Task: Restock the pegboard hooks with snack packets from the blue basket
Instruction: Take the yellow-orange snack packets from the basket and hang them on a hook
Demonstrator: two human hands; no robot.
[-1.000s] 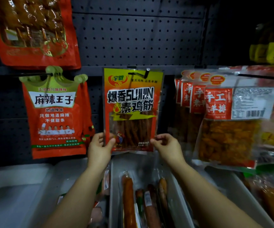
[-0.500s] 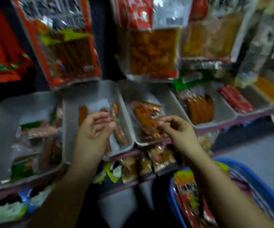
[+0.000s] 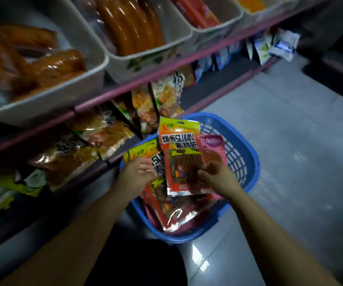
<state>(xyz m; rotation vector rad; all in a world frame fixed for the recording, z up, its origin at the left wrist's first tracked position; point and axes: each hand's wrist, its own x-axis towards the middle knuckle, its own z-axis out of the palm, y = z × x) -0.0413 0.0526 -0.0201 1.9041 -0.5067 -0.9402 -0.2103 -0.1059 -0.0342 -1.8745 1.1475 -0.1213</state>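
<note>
The blue basket (image 3: 247,162) stands on the grey floor (image 3: 300,153), just right of the lower shelves. It holds a heap of snack packets: orange-and-yellow ones of the same print, a pink packet (image 3: 214,141) against the far right wall, and a foil-edged one (image 3: 179,217) at the near end.

The right hand (image 3: 218,176) grips the lower right edge of one orange snack packet (image 3: 182,153), fingers curled round it; the packet stands upright above the heap, yellow header at the far end. The left hand (image 3: 139,172) is at the left side of the basket, fingers curled against a second orange packet (image 3: 146,153) lying in the heap; whether it clamps that packet or only touches it cannot be told.

Far left, three white bins (image 3: 96,73) sit side by side on a shelf with a pink rail (image 3: 166,69). The left bin holds orange-brown wrapped sausages (image 3: 42,65), the middle one long orange sausages (image 3: 129,23), the right one red packets (image 3: 199,13). Below the rail, bagged snacks (image 3: 96,133) stand in a row, blurred. Small white-and-blue packets (image 3: 278,44) lie at the far right shelf end.
</note>
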